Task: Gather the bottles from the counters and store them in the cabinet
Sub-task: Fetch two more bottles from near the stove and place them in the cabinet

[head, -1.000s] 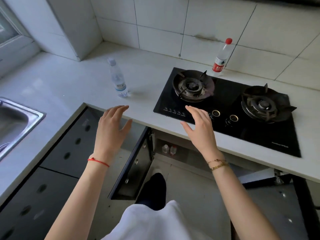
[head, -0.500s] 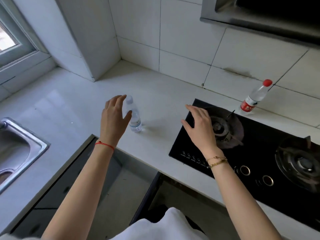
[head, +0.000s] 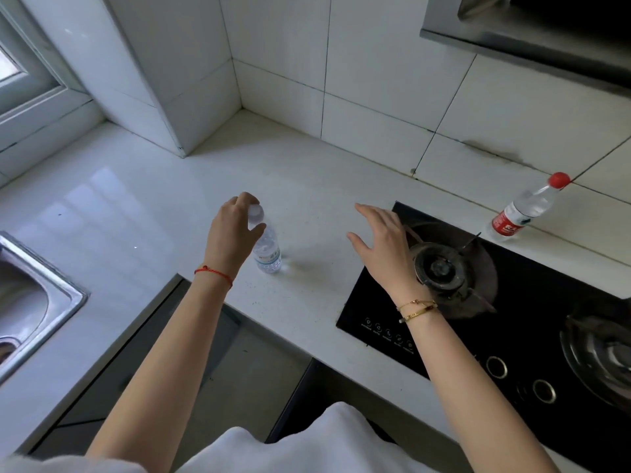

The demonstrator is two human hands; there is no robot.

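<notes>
A small clear water bottle [head: 269, 253] with a pale cap and blue label stands upright on the white counter [head: 146, 206]. My left hand [head: 231, 233] is curled around its neck and cap, covering the upper part. A second clear bottle [head: 524, 210] with a red cap and red label stands at the back of the counter by the tiled wall, behind the stove. My right hand [head: 382, 247] hovers with spread fingers over the left edge of the black gas stove [head: 512, 336], holding nothing.
A steel sink [head: 37, 302] lies at the left. A range hood [head: 532, 32] hangs at the upper right. Below the counter edge, dark cabinet doors [head: 300, 397] stand open above a grey floor. A tiled column [head: 170, 80] juts out at the back corner.
The view has moved closer to the counter. My left hand has reached forward and closed around the top of the small bottle. My right hand has advanced over the stove's left edge.
</notes>
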